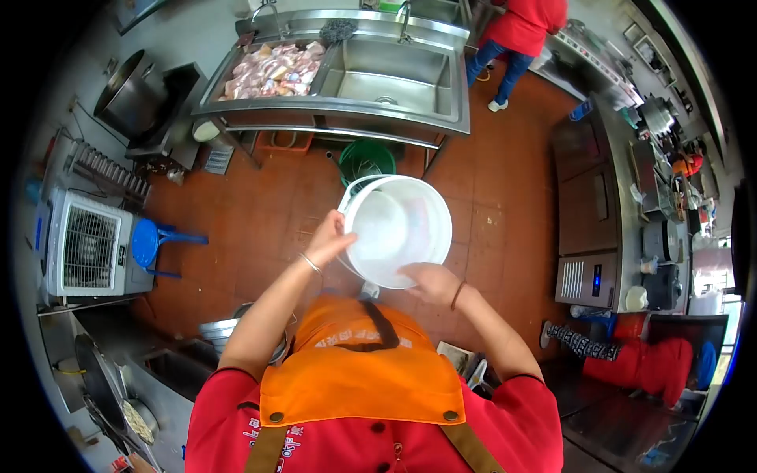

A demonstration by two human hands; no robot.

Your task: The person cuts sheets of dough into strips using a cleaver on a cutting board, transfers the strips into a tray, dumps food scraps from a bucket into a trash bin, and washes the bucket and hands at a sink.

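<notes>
A white plastic bucket (pixel 398 229) is held out in front of my orange apron, its open mouth tilted up toward me. Inside, the bucket looks bare. My left hand (pixel 330 236) grips the near left of its rim, thumb over the edge. On the near right side, my right hand (pixel 432 281) has its fingers at the rim, partly inside. Just beyond the bucket, a green basket (pixel 369 160) stands on the floor below the sink. Pieces of raw meat (pixel 274 71) fill the left sink basin, while the right sink basin (pixel 394 71) shows bare steel.
A large steel pot (pixel 130 93) stands at the left, above a blue stool (pixel 150 243) and an air cooler (pixel 88 244). One person in red (pixel 524 31) stands at the back right; another (pixel 646 366) is at the lower right. A steel refrigerator (pixel 585 197) lines the right side.
</notes>
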